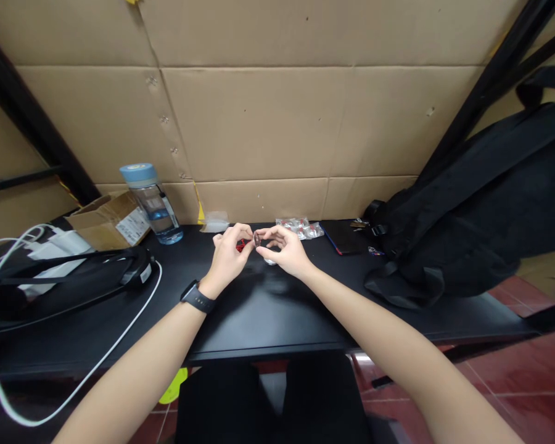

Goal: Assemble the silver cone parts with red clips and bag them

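Above the black table, my two hands meet fingertip to fingertip around a small dark reddish, round-edged piece. My left hand, wearing a black watch on the wrist, is closed in a pinch at the piece's left side. Thumb and fingers of my right hand curl in from the other side and hold it too. Something small and red shows behind my left fingers, mostly hidden. Beneath my right fingers lies a pale shiny item, too covered to name.
Small clear packets with red bits lie behind my hands, beside a dark flat case. A water bottle, cardboard box, black bag and white cable occupy the left. A black backpack fills the right.
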The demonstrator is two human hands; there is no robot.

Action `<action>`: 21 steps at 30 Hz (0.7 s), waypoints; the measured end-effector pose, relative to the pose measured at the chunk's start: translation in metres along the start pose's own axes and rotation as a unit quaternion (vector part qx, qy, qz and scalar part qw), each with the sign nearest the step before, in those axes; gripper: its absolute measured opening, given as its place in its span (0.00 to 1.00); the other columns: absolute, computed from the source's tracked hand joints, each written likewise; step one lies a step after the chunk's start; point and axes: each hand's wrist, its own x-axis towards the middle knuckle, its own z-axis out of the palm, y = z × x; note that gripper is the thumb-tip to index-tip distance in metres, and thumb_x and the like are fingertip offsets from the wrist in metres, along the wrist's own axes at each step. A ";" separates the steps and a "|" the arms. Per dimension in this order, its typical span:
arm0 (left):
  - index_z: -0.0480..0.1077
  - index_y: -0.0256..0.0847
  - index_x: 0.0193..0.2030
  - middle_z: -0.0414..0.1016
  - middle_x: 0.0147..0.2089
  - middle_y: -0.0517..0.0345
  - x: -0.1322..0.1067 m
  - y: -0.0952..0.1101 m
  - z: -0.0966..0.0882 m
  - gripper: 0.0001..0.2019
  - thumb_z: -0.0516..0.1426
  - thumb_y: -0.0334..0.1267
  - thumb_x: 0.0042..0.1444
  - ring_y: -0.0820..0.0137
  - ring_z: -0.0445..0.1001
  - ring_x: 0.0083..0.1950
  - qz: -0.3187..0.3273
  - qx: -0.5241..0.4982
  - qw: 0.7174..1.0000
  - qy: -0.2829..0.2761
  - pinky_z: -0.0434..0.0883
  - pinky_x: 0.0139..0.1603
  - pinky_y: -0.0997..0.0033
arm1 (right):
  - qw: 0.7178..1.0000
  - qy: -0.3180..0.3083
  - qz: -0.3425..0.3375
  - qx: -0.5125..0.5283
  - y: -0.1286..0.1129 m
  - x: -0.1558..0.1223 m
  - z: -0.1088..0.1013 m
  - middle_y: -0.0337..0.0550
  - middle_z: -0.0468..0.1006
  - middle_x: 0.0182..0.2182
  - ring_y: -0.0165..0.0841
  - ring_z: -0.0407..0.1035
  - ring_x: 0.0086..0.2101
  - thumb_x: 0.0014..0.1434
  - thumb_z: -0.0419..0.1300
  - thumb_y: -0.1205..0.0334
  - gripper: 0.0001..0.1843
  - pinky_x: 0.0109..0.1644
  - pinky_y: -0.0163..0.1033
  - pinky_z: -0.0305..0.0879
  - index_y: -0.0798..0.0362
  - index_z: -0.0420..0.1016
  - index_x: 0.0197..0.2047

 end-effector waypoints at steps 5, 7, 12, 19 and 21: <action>0.67 0.46 0.47 0.81 0.46 0.57 -0.002 0.002 0.000 0.08 0.58 0.36 0.61 0.61 0.76 0.52 0.008 0.024 1.000 0.011 0.56 0.52 0.59 | 0.999 0.010 0.030 0.017 0.004 0.000 0.003 0.48 0.82 0.48 0.40 0.78 0.47 0.50 0.72 0.50 0.19 0.47 0.44 0.75 0.50 0.70 0.36; 0.67 0.45 0.45 0.81 0.45 0.55 -0.003 0.003 -0.001 0.07 0.59 0.35 0.61 0.61 0.76 0.51 0.020 0.044 0.999 0.024 0.56 0.50 0.58 | 0.998 0.021 0.055 0.037 0.006 0.000 0.004 0.47 0.82 0.45 0.39 0.78 0.44 0.49 0.73 0.48 0.20 0.46 0.44 0.76 0.50 0.71 0.35; 0.71 0.46 0.43 0.82 0.44 0.56 -0.005 0.004 -0.001 0.03 0.56 0.35 0.65 0.61 0.75 0.53 0.113 0.089 0.990 0.013 0.54 0.51 0.56 | 0.987 0.013 0.132 0.093 0.008 0.001 0.003 0.42 0.81 0.30 0.36 0.80 0.33 0.51 0.71 0.41 0.23 0.36 0.39 0.75 0.51 0.71 0.34; 0.70 0.45 0.45 0.82 0.46 0.53 -0.004 0.003 -0.001 0.03 0.57 0.36 0.65 0.60 0.73 0.56 0.117 0.107 0.987 0.012 0.54 0.52 0.55 | 0.991 -0.071 0.106 0.030 0.009 0.005 -0.011 0.44 0.79 0.36 0.35 0.77 0.37 0.59 0.64 0.39 0.22 0.34 0.36 0.72 0.51 0.74 0.37; 0.70 0.45 0.45 0.81 0.47 0.53 -0.004 0.003 0.000 0.04 0.57 0.35 0.64 0.60 0.74 0.54 0.111 0.097 0.989 0.007 0.55 0.51 0.55 | 0.993 -0.089 0.064 -0.036 0.008 0.006 -0.016 0.47 0.78 0.43 0.37 0.75 0.43 0.61 0.62 0.41 0.20 0.37 0.38 0.73 0.51 0.74 0.36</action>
